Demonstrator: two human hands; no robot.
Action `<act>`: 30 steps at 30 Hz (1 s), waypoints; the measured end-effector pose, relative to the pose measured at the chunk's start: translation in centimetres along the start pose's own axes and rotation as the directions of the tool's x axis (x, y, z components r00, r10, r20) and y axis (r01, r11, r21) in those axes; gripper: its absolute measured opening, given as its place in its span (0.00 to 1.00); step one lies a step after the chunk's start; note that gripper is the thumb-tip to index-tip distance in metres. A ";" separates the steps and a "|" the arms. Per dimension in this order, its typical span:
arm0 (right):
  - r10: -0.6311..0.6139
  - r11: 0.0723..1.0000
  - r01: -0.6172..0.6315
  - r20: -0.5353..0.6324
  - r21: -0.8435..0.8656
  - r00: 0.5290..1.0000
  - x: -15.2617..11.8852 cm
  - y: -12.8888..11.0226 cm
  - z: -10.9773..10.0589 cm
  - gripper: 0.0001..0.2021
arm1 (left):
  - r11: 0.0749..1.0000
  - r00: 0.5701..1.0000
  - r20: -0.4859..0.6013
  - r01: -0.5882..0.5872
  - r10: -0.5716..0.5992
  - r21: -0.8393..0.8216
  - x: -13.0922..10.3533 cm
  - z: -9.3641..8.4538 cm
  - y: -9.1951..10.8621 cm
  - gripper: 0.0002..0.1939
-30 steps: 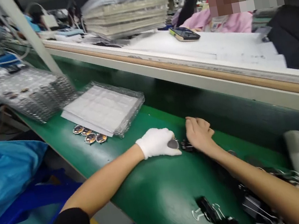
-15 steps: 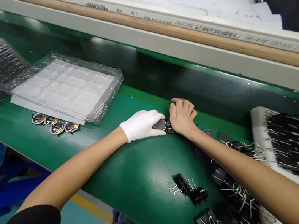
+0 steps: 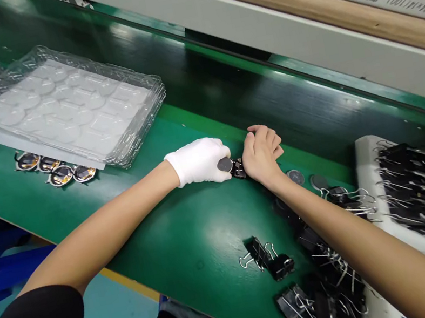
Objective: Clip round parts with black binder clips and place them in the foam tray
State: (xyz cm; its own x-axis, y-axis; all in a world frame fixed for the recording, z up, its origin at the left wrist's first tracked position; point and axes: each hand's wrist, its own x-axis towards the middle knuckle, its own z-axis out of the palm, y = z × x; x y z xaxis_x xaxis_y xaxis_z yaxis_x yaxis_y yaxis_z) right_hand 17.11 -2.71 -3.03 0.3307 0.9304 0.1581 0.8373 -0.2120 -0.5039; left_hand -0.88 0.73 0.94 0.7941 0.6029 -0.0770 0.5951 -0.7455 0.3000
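Observation:
My left hand, in a white glove, has its thumb and fingers closed round a small round piece with a dark grey disc face. A black binder clip sits against the right edge of this piece, between my two hands. Bare and with bent fingers, my right hand closes on the clip's far side; the clip's handles are hidden by the palm. Both hands rest low over the green table. Just behind my right wrist lie loose grey discs.
Stacked clear plastic trays with a white sheet stand at the left. In front of them lie several round shiny pieces. Loose binder clips lie near the front; a white box of clips stands at right. A rail runs behind.
The view has shifted, so the trays and rail sit differently. My hands stay together at the clip; the disc's light rim shows less now than before.

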 end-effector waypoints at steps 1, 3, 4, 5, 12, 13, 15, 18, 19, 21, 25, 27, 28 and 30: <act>0.000 1.000 0.000 -0.002 0.000 1.000 0.0 0.0 0.0 0.17 | 1.000 1.000 -0.003 -0.001 0.001 0.006 0.0 0.0 0.0 0.16; 0.004 1.000 -0.004 -0.007 -0.002 1.000 -0.1 0.1 0.0 0.17 | 1.000 1.000 -0.005 -0.002 0.002 0.019 0.1 0.1 0.2 0.17; 0.004 1.000 -0.004 -0.009 -0.002 1.000 -0.1 0.1 0.0 0.18 | 1.000 1.000 -0.005 -0.006 0.006 0.025 0.2 0.2 0.3 0.17; 0.003 1.000 -0.003 -0.011 -0.001 1.000 -0.1 0.2 0.0 0.18 | 0.999 1.000 -0.006 -0.018 0.018 0.031 0.3 0.4 0.3 0.17; -0.012 1.000 0.012 -0.044 0.021 0.999 -0.1 0.3 0.2 0.16 | 0.997 0.993 -0.083 -0.082 0.083 0.014 0.4 1.3 0.7 0.18; -0.012 1.000 0.013 -0.045 0.024 0.999 -0.1 0.4 0.2 0.16 | 0.997 0.994 -0.086 -0.071 0.071 0.005 0.3 1.3 0.7 0.18; -0.011 0.999 0.013 -0.044 0.030 0.999 -0.1 0.4 0.2 0.15 | 0.999 0.995 -0.093 -0.043 0.041 -0.018 0.0 1.5 0.8 0.21; -0.003 0.999 0.004 -0.035 0.038 0.999 -0.1 0.2 0.1 0.15 | 0.998 0.994 -0.104 -0.023 0.016 -0.062 -0.5 1.8 0.7 0.29; 0.004 0.999 -0.003 -0.028 0.038 1.000 -0.1 0.1 0.0 0.15 | 0.996 0.994 -0.106 -0.033 0.025 -0.082 -0.7 1.9 0.5 0.32; 0.021 0.999 -0.021 -0.007 0.040 1.000 -0.1 -0.2 0.0 0.16 | 0.989 0.991 -0.116 -0.076 0.061 -0.128 -0.9 2.0 0.2 0.36; 0.092 0.989 -0.096 0.042 0.111 0.995 0.3 -1.2 -0.9 0.18 | 0.985 0.987 -0.131 -0.110 0.092 -0.135 -1.1 1.9 0.0 0.37; 0.089 0.985 -0.086 -0.017 0.148 0.996 0.1 -1.6 -2.4 0.18 | 0.997 0.991 -0.120 -0.061 0.054 -0.057 -1.4 1.7 0.5 0.37; 0.059 0.988 -0.049 -0.059 0.149 0.997 -0.2 -1.6 -3.6 0.17 | 1.000 0.993 -0.115 -0.022 0.022 0.001 -1.6 1.5 0.9 0.38; -0.071 0.991 0.077 -0.059 0.110 0.996 -1.4 -1.3 -6.8 0.15 | 0.990 0.991 -0.125 0.069 -0.053 0.124 -2.1 1.1 1.7 0.44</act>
State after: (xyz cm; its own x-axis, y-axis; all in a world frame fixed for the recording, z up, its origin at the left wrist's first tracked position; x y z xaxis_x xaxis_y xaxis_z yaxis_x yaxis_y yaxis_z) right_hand 18.49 -5.78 3.17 0.2957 0.9237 0.2435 0.8075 -0.1055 -0.5803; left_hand -1.42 -2.15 0.62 0.7395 0.6727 0.0265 0.6593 -0.7316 0.1735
